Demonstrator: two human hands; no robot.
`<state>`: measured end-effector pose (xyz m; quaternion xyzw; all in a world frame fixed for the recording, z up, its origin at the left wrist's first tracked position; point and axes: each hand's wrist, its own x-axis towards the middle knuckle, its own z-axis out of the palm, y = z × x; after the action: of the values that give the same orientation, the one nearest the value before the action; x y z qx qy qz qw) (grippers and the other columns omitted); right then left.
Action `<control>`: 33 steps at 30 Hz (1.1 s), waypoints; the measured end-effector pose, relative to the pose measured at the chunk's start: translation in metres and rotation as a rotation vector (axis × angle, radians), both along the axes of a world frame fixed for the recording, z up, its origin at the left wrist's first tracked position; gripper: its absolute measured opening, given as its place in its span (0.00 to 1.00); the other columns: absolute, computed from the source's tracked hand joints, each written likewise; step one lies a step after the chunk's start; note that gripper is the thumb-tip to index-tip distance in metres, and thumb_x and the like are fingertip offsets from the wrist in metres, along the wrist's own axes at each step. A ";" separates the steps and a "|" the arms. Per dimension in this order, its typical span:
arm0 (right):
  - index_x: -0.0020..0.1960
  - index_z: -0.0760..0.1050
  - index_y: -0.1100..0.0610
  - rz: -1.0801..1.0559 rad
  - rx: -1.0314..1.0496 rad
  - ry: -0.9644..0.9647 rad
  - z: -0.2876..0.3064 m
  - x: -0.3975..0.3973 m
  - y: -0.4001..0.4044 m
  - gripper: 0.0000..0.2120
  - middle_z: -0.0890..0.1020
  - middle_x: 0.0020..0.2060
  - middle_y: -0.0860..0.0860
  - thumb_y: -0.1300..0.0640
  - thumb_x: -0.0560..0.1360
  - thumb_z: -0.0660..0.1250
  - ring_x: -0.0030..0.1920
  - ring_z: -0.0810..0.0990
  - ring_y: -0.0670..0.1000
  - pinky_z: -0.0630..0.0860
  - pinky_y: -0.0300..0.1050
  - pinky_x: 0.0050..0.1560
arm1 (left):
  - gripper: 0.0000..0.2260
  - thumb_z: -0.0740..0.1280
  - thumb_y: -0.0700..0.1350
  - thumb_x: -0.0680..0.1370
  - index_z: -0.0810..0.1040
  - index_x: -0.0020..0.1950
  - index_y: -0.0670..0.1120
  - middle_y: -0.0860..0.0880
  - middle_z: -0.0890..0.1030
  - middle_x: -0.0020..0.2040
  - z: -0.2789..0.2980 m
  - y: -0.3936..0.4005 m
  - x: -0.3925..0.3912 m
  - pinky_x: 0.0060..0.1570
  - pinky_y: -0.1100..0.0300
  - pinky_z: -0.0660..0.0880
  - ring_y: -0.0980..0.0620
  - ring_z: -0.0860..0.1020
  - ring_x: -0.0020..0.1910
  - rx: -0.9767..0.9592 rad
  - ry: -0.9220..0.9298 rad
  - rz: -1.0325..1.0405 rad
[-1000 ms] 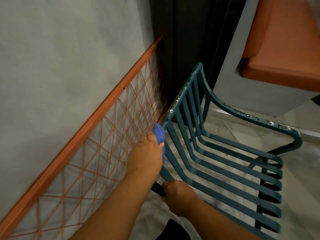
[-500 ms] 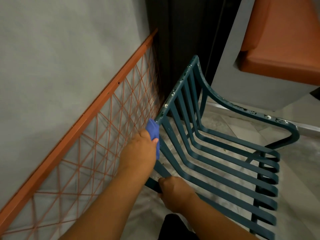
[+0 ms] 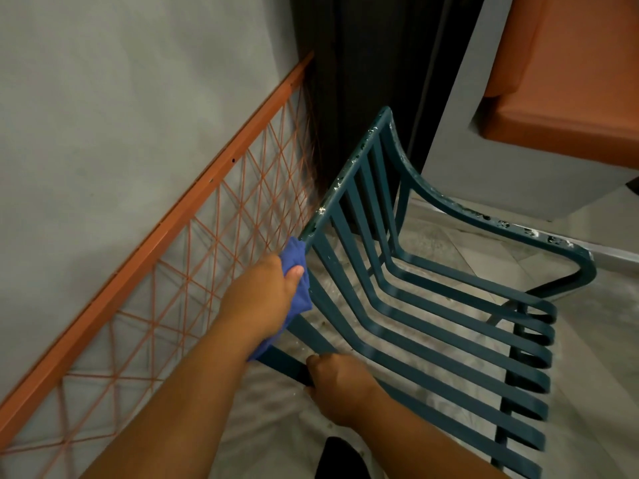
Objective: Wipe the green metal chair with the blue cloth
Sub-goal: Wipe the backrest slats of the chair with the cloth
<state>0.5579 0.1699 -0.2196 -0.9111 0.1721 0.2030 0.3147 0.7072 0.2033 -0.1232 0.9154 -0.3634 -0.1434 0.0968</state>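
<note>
Orange lattice rail (image 3: 193, 216) beside chair (image 3: 432, 305), seemingly touching.

Dim, warm indoor light; soft shadows; wide-angle bending at edges.

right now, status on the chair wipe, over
Left hand shut on blue cloth, pressed to the top rail. Right hand gripping green metal chair frame. Orange wire rack close beside; nothing blocking.

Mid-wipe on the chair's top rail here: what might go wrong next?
The left hand works the blue cloth right beside the orange wire panel; cloth or knuckles may snag its wires. Flaking paint on the green chair's top rail could catch the cloth. If the right hand loosens, the chair may shift.
</note>
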 end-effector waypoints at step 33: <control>0.63 0.71 0.58 0.105 0.057 0.088 0.007 0.001 -0.009 0.13 0.79 0.55 0.57 0.55 0.80 0.61 0.54 0.78 0.57 0.76 0.52 0.55 | 0.30 0.52 0.48 0.82 0.37 0.76 0.43 0.41 0.50 0.77 -0.006 -0.030 -0.011 0.67 0.53 0.63 0.42 0.58 0.73 0.098 -0.217 -0.158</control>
<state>0.5594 0.1611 -0.2129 -0.8998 0.1321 0.2638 0.3214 0.6958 0.1731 -0.1294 0.8977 -0.4353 -0.0684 0.0004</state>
